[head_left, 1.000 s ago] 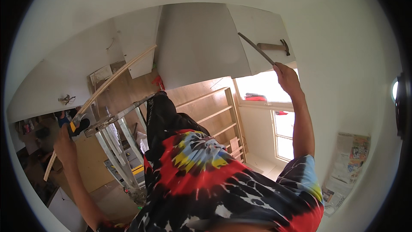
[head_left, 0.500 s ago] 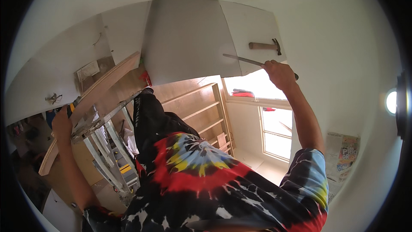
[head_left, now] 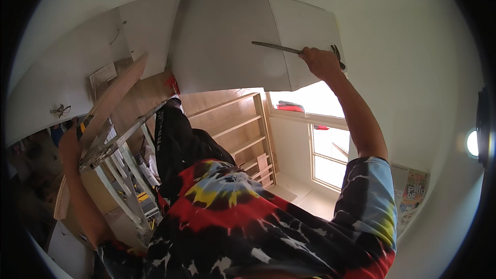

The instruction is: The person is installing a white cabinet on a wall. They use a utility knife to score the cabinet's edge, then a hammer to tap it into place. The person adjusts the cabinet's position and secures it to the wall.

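My right hand [head_left: 321, 63] is closed round a file [head_left: 276, 46], a long thin dark metal bar pointing left over the grey cabinet top. Just behind that hand lies a claw hammer [head_left: 337, 54]; its head shows, while the hand hides its handle. At the left my left hand [head_left: 68, 147] is closed on a long curved wooden board [head_left: 116, 90], which slants from upper right to lower left. A small yellow-and-black thing [head_left: 81, 128] sits between that hand and the board; I cannot tell its kind.
A metal stepladder [head_left: 124, 175] stands below the board. Wooden shelf framing [head_left: 237, 129] and a bright window [head_left: 329, 163] lie beyond my body. The grey cabinet [head_left: 227, 41] spans the far side, with wire ends [head_left: 61, 110] on the left panel and printed paper [head_left: 411, 188] on the right.
My right hand has moved up and left with the file, now covering the hammer's handle. The board's upper end has shifted left, and my left hand has dropped slightly with it.
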Demonstrator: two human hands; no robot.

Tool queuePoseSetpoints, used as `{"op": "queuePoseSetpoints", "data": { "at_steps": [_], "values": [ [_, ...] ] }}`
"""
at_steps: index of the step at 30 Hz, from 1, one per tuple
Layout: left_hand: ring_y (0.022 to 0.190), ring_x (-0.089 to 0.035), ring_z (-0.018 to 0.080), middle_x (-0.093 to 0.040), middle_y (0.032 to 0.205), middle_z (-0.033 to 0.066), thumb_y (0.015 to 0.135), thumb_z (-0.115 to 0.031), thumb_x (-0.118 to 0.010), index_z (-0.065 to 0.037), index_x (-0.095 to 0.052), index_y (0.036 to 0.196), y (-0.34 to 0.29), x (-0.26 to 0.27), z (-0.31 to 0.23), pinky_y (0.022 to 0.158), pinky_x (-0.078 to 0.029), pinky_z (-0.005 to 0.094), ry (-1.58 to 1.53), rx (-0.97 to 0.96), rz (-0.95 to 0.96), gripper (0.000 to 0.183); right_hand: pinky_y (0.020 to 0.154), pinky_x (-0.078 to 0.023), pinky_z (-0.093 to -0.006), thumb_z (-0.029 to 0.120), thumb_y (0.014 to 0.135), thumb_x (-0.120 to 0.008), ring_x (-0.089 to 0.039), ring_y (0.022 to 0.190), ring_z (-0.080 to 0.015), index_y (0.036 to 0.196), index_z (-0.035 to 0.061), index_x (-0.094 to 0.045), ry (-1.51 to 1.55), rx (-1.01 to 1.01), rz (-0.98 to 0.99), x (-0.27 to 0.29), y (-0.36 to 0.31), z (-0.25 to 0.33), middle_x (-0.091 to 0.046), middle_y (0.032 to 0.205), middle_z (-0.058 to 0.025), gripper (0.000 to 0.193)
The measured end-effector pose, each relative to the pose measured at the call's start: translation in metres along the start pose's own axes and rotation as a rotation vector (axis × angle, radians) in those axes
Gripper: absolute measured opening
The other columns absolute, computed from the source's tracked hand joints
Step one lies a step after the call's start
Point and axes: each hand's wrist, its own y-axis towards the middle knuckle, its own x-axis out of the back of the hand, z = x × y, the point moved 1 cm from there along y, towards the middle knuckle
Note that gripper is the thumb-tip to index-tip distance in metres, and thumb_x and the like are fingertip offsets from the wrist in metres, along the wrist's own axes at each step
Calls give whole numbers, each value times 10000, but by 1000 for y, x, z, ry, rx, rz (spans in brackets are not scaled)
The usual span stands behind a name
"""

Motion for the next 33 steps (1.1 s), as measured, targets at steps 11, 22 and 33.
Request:
{"op": "queuePoseSetpoints", "data": {
  "at_steps": [11,22,33],
  "values": [
    [1133,-625,402,-672,1185,207,850,-39,-585,-101,-572,1372,1,-2,1,953,-493,505,7,-75,8,525,603,-546,-380,287,1028,-595,-678,742,-253,1250,112,-647,399,64,-346,18,-53,2,-650,804,-88,287],
    [1112,-628,437,-672,1166,242,831,-18,-585,-55,-631,1237,-3,-27,19,934,-499,527,-109,-5,-137,410,632,-550,-434,283,1045,-555,-681,724,-306,1084,77,-650,238,60,60,6,-68,-7,-674,847,-108,230],
    [1174,-606,447,-655,1237,261,881,-131,-599,-65,-605,1323,-2,-20,18,957,-494,533,18,102,-170,446,565,-578,-437,265,1023,-569,-708,684,-317,1077,74,-592,-36,86,-69,-7,31,3,-692,846,-121,201]
  ]
}}
